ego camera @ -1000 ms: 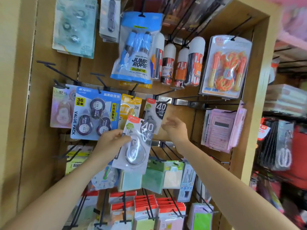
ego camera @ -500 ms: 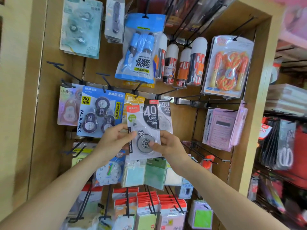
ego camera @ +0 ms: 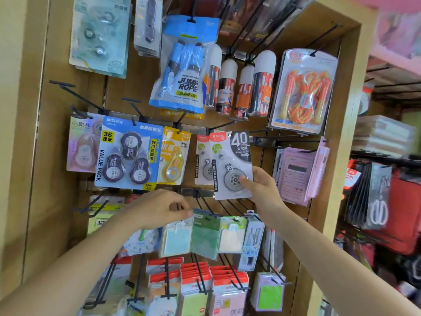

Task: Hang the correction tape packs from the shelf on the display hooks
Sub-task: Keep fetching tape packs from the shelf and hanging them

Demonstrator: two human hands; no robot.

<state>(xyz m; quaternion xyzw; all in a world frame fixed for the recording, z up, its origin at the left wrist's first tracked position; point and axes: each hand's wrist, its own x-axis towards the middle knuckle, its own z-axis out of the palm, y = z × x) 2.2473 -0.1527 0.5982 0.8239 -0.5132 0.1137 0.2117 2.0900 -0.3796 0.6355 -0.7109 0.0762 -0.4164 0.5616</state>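
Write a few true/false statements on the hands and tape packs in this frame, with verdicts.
1. The right hand holds the grey 40 pack by its lower right part. True.
2. The left hand also grips that pack. False: it sits lower and to the left, apart from the pack.
3. A second 40 pack hangs just left of the held one, partly behind it. True.
4. The blue value pack shows two tape dispensers. False: it shows three.
5. The pink calculator hangs left of the grey 40 pack. False: it hangs to its right.
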